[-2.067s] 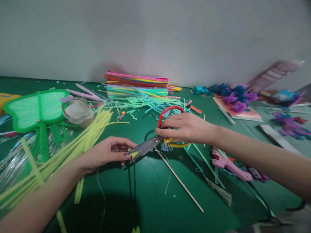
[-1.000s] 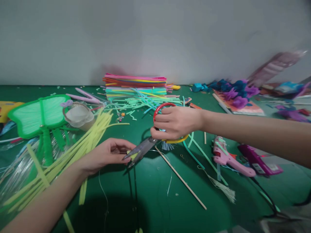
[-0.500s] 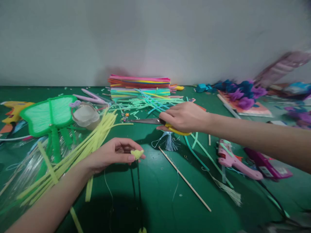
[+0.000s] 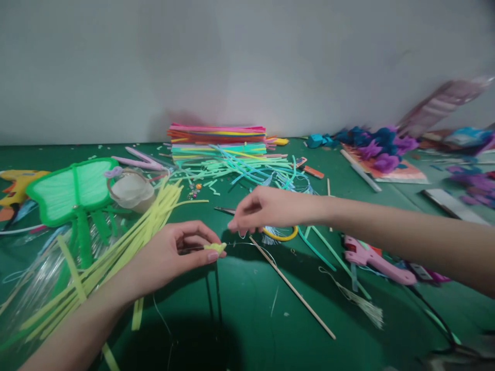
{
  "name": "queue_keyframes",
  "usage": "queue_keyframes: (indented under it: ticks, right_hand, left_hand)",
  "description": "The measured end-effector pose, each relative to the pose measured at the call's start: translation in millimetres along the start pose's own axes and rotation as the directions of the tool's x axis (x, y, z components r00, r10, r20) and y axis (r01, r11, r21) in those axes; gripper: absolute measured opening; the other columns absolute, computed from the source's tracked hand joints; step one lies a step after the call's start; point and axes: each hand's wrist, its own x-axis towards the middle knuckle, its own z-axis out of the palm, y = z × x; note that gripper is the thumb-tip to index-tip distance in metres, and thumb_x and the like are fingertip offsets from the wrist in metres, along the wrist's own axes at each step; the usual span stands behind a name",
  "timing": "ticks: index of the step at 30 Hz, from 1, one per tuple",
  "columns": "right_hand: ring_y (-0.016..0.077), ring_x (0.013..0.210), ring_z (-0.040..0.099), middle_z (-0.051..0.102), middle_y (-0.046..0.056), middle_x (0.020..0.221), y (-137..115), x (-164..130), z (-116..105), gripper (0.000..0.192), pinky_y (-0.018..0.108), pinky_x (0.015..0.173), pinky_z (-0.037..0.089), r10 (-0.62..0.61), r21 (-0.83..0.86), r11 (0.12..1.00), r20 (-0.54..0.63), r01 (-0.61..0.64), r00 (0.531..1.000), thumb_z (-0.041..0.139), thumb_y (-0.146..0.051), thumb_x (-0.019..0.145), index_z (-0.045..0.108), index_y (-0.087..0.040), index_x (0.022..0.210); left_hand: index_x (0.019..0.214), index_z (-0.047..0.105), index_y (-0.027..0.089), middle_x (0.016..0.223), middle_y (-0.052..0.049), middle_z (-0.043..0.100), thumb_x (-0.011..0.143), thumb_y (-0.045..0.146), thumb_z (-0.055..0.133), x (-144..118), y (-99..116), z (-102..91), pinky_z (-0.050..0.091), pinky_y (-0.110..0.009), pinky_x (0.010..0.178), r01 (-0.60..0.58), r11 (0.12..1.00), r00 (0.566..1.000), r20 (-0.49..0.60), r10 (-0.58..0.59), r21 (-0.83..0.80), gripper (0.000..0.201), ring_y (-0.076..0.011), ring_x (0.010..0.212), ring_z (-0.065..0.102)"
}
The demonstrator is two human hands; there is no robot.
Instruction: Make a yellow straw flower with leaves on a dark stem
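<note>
My left hand (image 4: pixel 176 250) pinches a small yellow fuzzy piece (image 4: pixel 215 249) between thumb and fingertips. A thin clear thread (image 4: pixel 247 243) runs from it to the right. Just right of it is my right hand (image 4: pixel 263 208), thumb and fingers drawn together; whatever is in them is too small to make out. Yellow-handled scissors (image 4: pixel 282 237) lie beneath the right hand, partly hidden, blade tips pointing left. A light blue tassel (image 4: pixel 270 238) is half covered by their handle. A wooden stick (image 4: pixel 296 291) lies in front.
Yellow pipe cleaners (image 4: pixel 154 206) lie under my left forearm, beside a green fuzzy butterfly-like shape (image 4: pixel 75 190). Coloured pipe cleaners (image 4: pixel 218 135) are stacked by the wall. On the right are a pink glue gun (image 4: pixel 381 263), a cream tassel (image 4: pixel 363 304) and purple-blue flowers (image 4: pixel 384 149).
My right hand has let go of the scissors and moved down and left, closer to the yellow piece. My left hand keeps its pinch, nearly in place.
</note>
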Motion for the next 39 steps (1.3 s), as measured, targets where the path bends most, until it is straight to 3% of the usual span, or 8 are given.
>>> queue_keyframes:
  ticks: [2,4,12,21,27,35,39]
  right_hand:
    - [0.0104,0.067,0.057,0.069,0.002,0.08,-4.5,1.0,8.0,0.03,0.022,0.058,0.042,-0.003,0.25,0.968,0.143,-0.033,0.99,0.067,-0.048,0.077,0.071,-0.019,0.083]
    - [0.008,0.063,0.054,0.067,0.001,0.078,-5.3,2.4,15.9,0.028,0.02,0.055,0.041,-0.012,0.37,0.926,0.212,-0.069,0.977,0.073,-0.045,0.072,0.071,-0.019,0.08]
    - [0.0071,0.067,0.059,0.068,0.002,0.082,-3.2,9.8,24.1,0.024,0.017,0.055,0.043,0.016,0.557,0.815,0.255,-0.161,0.967,0.074,-0.038,0.071,0.07,-0.015,0.078]
    - [0.0094,0.069,0.062,0.069,0.002,0.078,-4.1,10.3,27.5,0.024,0.019,0.057,0.045,-0.053,0.452,0.892,0.148,-0.02,0.988,0.074,-0.038,0.071,0.069,-0.015,0.078]
    - [0.01,0.068,0.061,0.067,0.001,0.074,-10.1,8.9,25.4,0.02,0.018,0.056,0.046,-0.105,0.334,0.941,0.145,0.051,0.984,0.069,-0.034,0.075,0.066,-0.015,0.078]
    - [0.0071,0.057,0.05,0.063,-0.001,0.07,-13.7,4.5,31.2,0.018,0.018,0.049,0.035,-0.192,-0.054,0.98,0.019,0.193,0.981,0.058,-0.031,0.083,0.066,-0.015,0.081]
    - [0.0094,0.067,0.058,0.066,0.002,0.078,-5.7,8.8,30.6,0.022,0.018,0.056,0.041,-0.187,0.115,0.977,0.086,0.177,0.979,0.059,-0.035,0.085,0.066,-0.014,0.088]
  left_hand:
    - [0.093,0.066,0.02,0.085,-0.002,0.077,0.077,0.041,0.072,-1.9,1.8,-0.5,0.051,-0.024,0.073,0.01,1.0,1.0,0.002,-0.01,0.002,0.027,-0.0165,0.08,0.069]
    - [0.09,0.065,0.02,0.086,-0.002,0.077,0.076,0.041,0.073,-2.9,1.3,-2.0,0.051,-0.024,0.073,0.018,1.0,1.0,0.013,-0.018,-0.021,0.026,-0.0162,0.081,0.069]
    - [0.088,0.065,0.021,0.083,0.001,0.076,0.074,0.039,0.075,-3.9,-3.8,-6.7,0.049,-0.02,0.072,0.021,0.997,1.0,0.005,-0.021,-0.068,0.024,-0.0135,0.082,0.068]
    - [0.087,0.067,0.021,0.077,0.001,0.076,0.073,0.039,0.076,-3.9,-2.7,-5.7,0.05,-0.02,0.07,0.041,0.996,0.999,-0.022,-0.042,-0.076,0.025,-0.0132,0.077,0.068]
    - [0.086,0.068,0.021,0.074,0.001,0.075,0.072,0.037,0.076,-3.1,-0.2,-3.4,0.051,-0.023,0.07,0.045,0.996,0.999,-0.022,-0.047,-0.077,0.023,-0.0148,0.074,0.068]
    - [0.087,0.066,0.02,0.077,-0.001,0.076,0.074,0.033,0.074,0.2,-1.7,-3.7,0.049,-0.024,0.071,0.073,0.992,0.997,0.01,-0.072,-0.102,0.021,-0.0152,0.074,0.067]
    - [0.088,0.066,0.02,0.08,-0.002,0.076,0.074,0.036,0.074,1.4,-3.3,-5.8,0.049,-0.025,0.072,0.074,0.994,0.997,0.031,-0.072,-0.081,0.023,-0.016,0.076,0.067]
